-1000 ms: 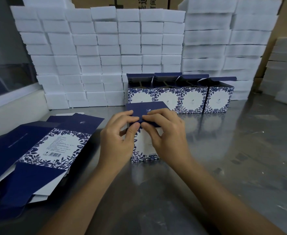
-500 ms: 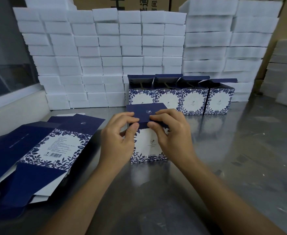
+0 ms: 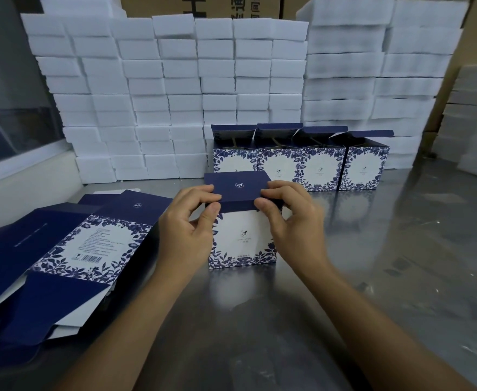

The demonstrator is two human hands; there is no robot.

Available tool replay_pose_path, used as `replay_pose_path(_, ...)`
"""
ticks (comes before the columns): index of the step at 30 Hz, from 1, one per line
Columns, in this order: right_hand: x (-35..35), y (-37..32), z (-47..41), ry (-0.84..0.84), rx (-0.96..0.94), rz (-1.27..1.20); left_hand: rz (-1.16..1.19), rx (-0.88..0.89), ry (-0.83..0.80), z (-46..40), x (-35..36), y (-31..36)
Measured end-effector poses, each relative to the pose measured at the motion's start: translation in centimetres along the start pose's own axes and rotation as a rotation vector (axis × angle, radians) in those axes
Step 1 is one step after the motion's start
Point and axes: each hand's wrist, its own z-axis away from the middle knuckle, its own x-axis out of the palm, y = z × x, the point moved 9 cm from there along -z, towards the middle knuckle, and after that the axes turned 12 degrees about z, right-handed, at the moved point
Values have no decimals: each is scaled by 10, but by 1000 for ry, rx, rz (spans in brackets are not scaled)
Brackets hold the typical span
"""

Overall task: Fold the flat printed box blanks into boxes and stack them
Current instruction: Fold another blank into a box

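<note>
A folded blue-and-white floral box stands upright on the steel table in front of me. Its navy lid flap lies nearly flat over the top. My left hand pinches the flap's front left corner with thumb and fingers. My right hand pinches the front right corner. Behind it, a row of several folded boxes stands with lids open. A pile of flat printed blanks lies at the left.
Tall stacks of white foam blocks wall the back of the table, with more foam blocks at the far right. Brown cartons rise behind them. A white ledge under a window borders the left side.
The lid flap has come down from a tilt to almost flat on the box. Both hands have spread apart from the flap's middle toward its front corners.
</note>
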Motion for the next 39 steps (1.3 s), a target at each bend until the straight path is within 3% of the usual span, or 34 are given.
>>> replay_pose_path(13,5,34,3,44,188,-214,-39,-90,30,5,-6,-14)
replay_pose_path(20,11,42,12,43,313,-337,-82,-229,-72,20,8,-34)
replay_pose_path(27,49,32,26,-252,254,-202,142,-519,-25,38,24,-62)
replay_pose_path(32,43,24,19,-191,234,-191,161,-496,-2,26,27,-52)
replay_pose_path(39,29,-9,-72,-18,116,-276,170,-279,50,-73,29,-19)
